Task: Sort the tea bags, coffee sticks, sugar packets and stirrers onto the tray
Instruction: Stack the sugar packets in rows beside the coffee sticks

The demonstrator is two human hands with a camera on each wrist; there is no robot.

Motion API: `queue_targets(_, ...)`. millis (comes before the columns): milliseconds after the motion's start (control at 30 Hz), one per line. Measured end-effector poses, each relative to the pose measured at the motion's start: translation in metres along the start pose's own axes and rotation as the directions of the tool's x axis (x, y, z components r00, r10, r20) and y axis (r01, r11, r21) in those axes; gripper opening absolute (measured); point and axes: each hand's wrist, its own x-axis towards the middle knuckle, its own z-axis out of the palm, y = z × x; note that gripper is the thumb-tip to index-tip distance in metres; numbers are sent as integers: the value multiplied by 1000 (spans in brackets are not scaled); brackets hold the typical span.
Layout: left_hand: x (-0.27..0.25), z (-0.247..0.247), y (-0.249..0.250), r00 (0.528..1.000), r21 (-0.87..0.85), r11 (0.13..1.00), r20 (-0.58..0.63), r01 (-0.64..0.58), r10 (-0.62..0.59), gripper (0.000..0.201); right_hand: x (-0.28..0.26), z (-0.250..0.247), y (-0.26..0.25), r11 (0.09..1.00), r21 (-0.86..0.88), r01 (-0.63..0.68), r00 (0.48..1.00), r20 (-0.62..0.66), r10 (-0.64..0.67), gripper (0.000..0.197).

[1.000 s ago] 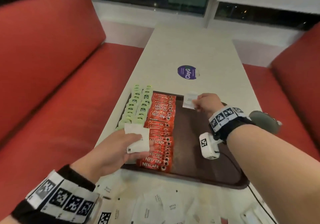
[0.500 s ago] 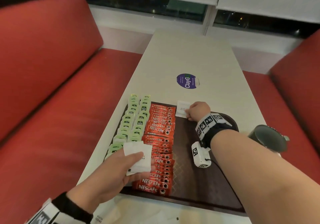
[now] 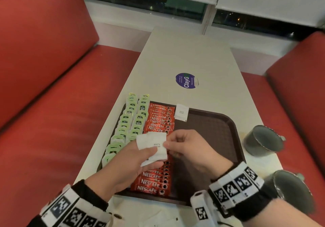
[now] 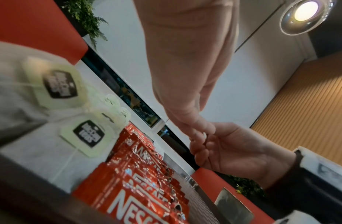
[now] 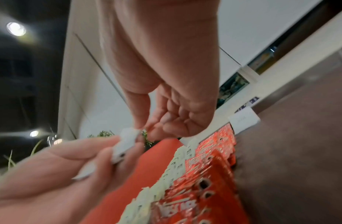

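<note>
Head view: two mugs stand right of the tray.

dark brown tray with a fine textured grid, centre of the head frame. red coffee sticks with white lettering and dark cup prints, left-centre. pale green tea bags with black labels, further left. white sugar packets with small grey print, mid-frame; one more white sugar packet at the tray's upper edge. off-white table. round purple sticker with white text, upper centre. red benches on both sides. dark grey-green mugs at right. black wristbands with black-and-white square markers, bottom.
</note>
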Motion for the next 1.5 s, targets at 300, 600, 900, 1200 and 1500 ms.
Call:
queue_targets(300,3,-4,2,999,-107,994,-35,25,-29,22,46,-49,2,996,29,-84,903,-420,88,15)
queue_targets(600,-4,-12,-2,997,-20,997,3,71,-71,29,112,-75,25,915,-252,-316,854,-495,159,23)
queue_targets(900,-2,-12,-3,997,26,997,8,71,-71,25,100,-66,10,870,-438,-227,857,-513,-35,17)
queue_targets(1200,7,2,-8,999,101,995,38,26,-30,28,-5,6,2,999,-47,-3,1000,-15,3,13)
queue_targets(1500,8,9,-1,999,111,994,27,-20,18,21,14,-18,-2,986,149,-74,991,-101,89,17)
